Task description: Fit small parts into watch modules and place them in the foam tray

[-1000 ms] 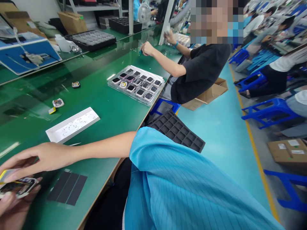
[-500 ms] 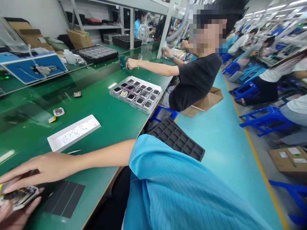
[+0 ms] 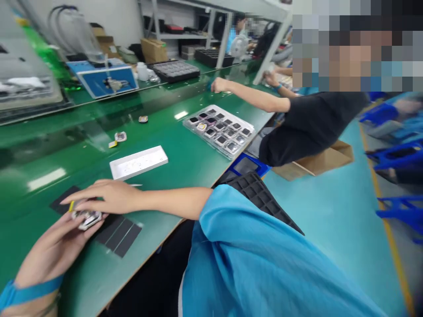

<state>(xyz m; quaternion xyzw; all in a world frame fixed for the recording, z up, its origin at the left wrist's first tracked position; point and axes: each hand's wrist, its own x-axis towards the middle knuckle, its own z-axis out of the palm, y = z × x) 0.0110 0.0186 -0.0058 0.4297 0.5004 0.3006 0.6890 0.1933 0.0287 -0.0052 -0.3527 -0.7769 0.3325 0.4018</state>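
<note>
My left hand [image 3: 57, 240], a blue band at its wrist, is closed around the edges of an opened smartwatch case [image 3: 90, 219] with its inner parts showing. My right hand [image 3: 115, 196] reaches over the case from the right. Its thumb and fingers pinch a small battery with a yellow edge [image 3: 72, 205], tilted up at the case's far side. Part of the battery is hidden by the fingers. Below both hands lie dark rectangular strips [image 3: 120, 237] on the green mat. Near my right wrist lies a thin pointed tool, likely tweezers [image 3: 135, 185].
A white tray [image 3: 139, 163] holds tiny parts. Beyond it lie another open watch case [image 3: 120, 136] with a yellow battery [image 3: 113, 144], and a small device [image 3: 143, 119]. A clear tray of watch faces [image 3: 218, 127] stands before a co-worker in black [image 3: 310, 123], whose arm extends over the bench.
The view has swung left, so the bench and both hands appear farther right and more of my left hand shows. The case and battery stay in my hands.
</note>
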